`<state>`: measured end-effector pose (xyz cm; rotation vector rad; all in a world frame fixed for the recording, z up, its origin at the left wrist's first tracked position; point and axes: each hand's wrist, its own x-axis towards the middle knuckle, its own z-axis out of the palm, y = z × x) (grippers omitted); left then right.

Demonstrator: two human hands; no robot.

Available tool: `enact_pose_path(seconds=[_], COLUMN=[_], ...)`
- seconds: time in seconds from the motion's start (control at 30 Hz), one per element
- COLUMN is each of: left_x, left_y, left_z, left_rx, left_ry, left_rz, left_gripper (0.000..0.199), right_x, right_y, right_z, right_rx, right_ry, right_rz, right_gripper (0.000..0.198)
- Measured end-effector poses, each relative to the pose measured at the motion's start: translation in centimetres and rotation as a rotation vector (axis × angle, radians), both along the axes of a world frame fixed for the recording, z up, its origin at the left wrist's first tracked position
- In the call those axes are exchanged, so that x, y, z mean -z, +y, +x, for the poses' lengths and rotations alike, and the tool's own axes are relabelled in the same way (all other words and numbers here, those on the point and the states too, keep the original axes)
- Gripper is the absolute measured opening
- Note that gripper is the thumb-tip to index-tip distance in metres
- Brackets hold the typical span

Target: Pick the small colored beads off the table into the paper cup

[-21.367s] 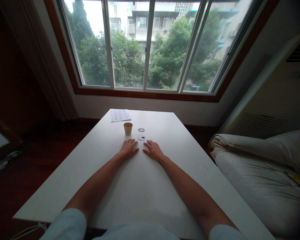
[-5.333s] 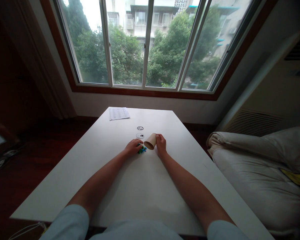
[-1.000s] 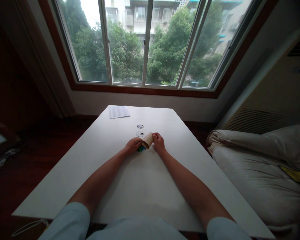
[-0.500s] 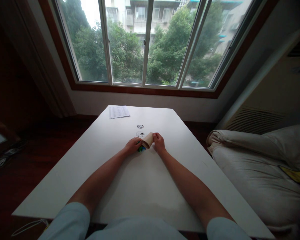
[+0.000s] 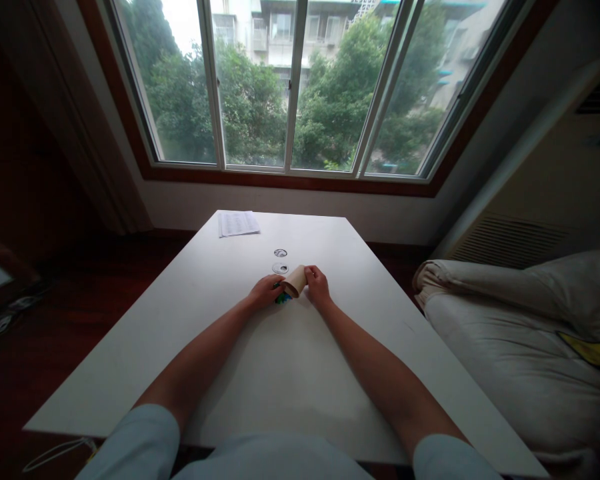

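Note:
A brown cardboard tube (image 5: 295, 283) is held tilted between my two hands, its open end facing me. My left hand (image 5: 267, 291) has its fingers closed at the tube's left edge. My right hand (image 5: 319, 283) pinches the far right end. Just under the tube and beside my left fingers lies a small green and blue piece (image 5: 283, 297), partly covered, its kind unclear. Beyond the tube, two round black-and-white paper cutouts lie in a line: a nearer disc (image 5: 279, 269) and a farther disc (image 5: 280, 253).
The white table (image 5: 280, 373) stretches out under my arms toward the window. A stack of printed sheets (image 5: 239, 224) rests at its far left corner. To the right stands a pale cushioned sofa (image 5: 470, 333). A white cord (image 5: 55, 453) hangs near the front left edge.
Almost nothing differs. The tube and my right fingers have shifted very slightly; both hands keep their places.

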<state>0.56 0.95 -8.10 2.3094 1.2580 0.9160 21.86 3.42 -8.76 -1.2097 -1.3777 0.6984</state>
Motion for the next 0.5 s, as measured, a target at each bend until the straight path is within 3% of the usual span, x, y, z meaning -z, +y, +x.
enact_pose_path(seconds=[0.5], left_x=[-0.66], left_y=[-0.43], left_z=[0.1], left_rx=[-0.004], left_ry=[-0.003], left_rz=[-0.018], left_gripper=[0.034], right_x=[-0.97], right_y=[-0.7], right_z=[0.0], right_rx=[-0.021], right_ry=[-0.028], right_rz=[0.003], right_gripper=[0.046])
